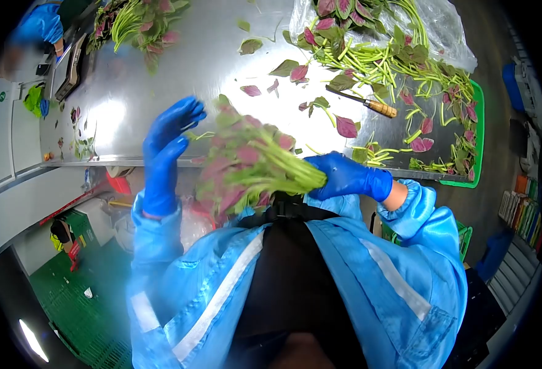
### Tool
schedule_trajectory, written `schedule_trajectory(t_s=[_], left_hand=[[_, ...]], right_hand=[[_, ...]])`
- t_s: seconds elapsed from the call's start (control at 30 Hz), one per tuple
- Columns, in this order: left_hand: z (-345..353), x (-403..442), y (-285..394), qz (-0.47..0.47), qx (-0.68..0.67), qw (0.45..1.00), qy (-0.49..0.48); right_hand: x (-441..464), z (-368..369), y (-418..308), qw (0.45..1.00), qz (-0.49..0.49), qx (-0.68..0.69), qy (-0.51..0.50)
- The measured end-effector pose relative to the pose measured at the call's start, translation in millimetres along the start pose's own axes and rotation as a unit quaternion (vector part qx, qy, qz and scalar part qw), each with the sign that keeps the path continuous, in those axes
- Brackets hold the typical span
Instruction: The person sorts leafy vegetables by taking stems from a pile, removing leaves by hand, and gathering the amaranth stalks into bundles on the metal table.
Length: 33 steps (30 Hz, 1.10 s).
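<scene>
My right hand [345,177], in a blue glove, is closed around the stem ends of a bunch of amaranth greens [255,154]. The bunch lies sideways in front of my chest at the table's near edge, its red-and-green leaves to the left and blurred. Just left of those leaves my left hand [167,141], also gloved in blue, is raised with its fingers stretched out and holds nothing. Beyond my right hand a knife [369,104] with a wooden handle rests on the metal table [215,61], among loose leaves and cut stems.
A heap of amaranth stems [369,61] lies at the back right, partly on a clear plastic bag [446,37]. Another amaranth bunch [137,24] is at the far left. A green crate [478,135] borders the table's right end. A co-worker's blue sleeve [42,24] shows at upper left.
</scene>
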<state>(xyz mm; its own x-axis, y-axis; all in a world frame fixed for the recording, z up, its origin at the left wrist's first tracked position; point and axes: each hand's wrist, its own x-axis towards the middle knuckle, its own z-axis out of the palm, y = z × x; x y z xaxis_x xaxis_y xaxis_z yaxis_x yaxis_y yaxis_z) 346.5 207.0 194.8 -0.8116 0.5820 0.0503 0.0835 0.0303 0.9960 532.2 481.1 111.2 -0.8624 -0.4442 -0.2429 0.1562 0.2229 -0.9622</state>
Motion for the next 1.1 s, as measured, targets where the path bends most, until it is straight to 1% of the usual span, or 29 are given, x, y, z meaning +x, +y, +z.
schedule_trajectory(t_s=[0.03, 0.07, 0.1, 0.13, 0.2, 0.23, 0.33, 0.37, 0.43, 0.5, 0.57, 0.6, 0.63, 0.67, 0.7, 0.73, 0.77, 0.8, 0.87, 0.9, 0.93, 1.0, 1.03, 1.1], left_hand=[[-10, -12, 0, 0.004, -0.025, 1.000, -0.017], [-16, -24, 1, 0.010, -0.049, 0.998, -0.035], [-14, -36, 2, -0.019, -0.091, 0.993, -0.072], [-1, -44, 4, -0.027, -0.197, 0.974, -0.112], [5, -60, -5, -0.154, -0.182, 0.947, -0.214], [14, -58, -7, -0.189, -0.213, 0.919, -0.272], [50, -75, -31, -0.285, -0.101, 0.918, -0.257], [56, -76, -37, -0.245, -0.027, 0.934, -0.258], [67, -76, -48, -0.161, 0.124, 0.947, -0.251], [83, -59, -36, -0.175, 0.069, 0.958, -0.218], [88, -38, -40, -0.175, 0.019, 0.966, -0.191], [89, -33, -37, -0.163, -0.014, 0.977, -0.138], [88, -22, -34, -0.110, -0.049, 0.986, -0.116], [86, -13, -29, -0.056, -0.084, 0.990, -0.094], [79, -7, -16, -0.205, -0.149, 0.966, -0.052], [70, 0, -34, -0.151, -0.158, 0.975, -0.040], [70, 1, -36, -0.139, -0.238, 0.961, -0.011], [71, 1, -38, -0.126, -0.316, 0.940, 0.019], [76, -9, -67, -0.217, -0.397, 0.891, -0.026], [79, -15, -81, -0.263, -0.436, 0.860, -0.048], [85, -23, -87, -0.323, -0.476, 0.813, -0.085], [90, -48, -131, -0.423, -0.464, 0.772, -0.096], [94, -54, -132, -0.407, -0.465, 0.782, -0.085], [103, -61, -133, -0.373, -0.464, 0.801, -0.062]], right_hand=[[1, -3, 2, 0.998, 0.035, 0.041, 0.009], [3, -3, 7, 0.994, 0.034, 0.102, 0.022], [4, -3, 10, 0.993, 0.038, 0.111, 0.029], [4, -2, 11, 0.991, 0.043, 0.120, 0.036], [5, -2, 11, 0.986, 0.070, 0.142, 0.045], [5, -2, 12, 0.983, 0.084, 0.153, 0.049], [3, 7, 29, 0.976, 0.048, 0.188, 0.095], [3, 9, 29, 0.972, 0.051, 0.204, 0.103], [4, 11, 21, 0.964, 0.055, 0.233, 0.118], [12, 8, 12, 0.963, 0.052, 0.236, 0.120], [23, 3, -11, 0.964, 0.014, 0.218, 0.152], [29, -1, -24, 0.963, -0.007, 0.209, 0.169], [38, -6, -36, 0.964, -0.067, 0.163, 0.199], [50, -1, -40, 0.940, -0.116, 0.221, 0.231], [58, 1, -51, 0.934, -0.093, 0.255, 0.230], [66, 2, -62, 0.927, -0.070, 0.290, 0.228], [75, 7, -67, 0.912, -0.035, 0.333, 0.238], [81, 12, -60, 0.902, -0.034, 0.357, 0.240], [87, 28, -35, 0.878, -0.027, 0.409, 0.245], [77, 34, -32, 0.900, 0.066, 0.351, 0.251], [77, 48, 12, 0.906, 0.095, 0.334, 0.243], [58, 58, 25, 0.849, 0.205, 0.444, 0.202], [54, 56, 25, 0.851, 0.224, 0.434, 0.191], [47, 50, 17, 0.860, 0.227, 0.421, 0.179]])
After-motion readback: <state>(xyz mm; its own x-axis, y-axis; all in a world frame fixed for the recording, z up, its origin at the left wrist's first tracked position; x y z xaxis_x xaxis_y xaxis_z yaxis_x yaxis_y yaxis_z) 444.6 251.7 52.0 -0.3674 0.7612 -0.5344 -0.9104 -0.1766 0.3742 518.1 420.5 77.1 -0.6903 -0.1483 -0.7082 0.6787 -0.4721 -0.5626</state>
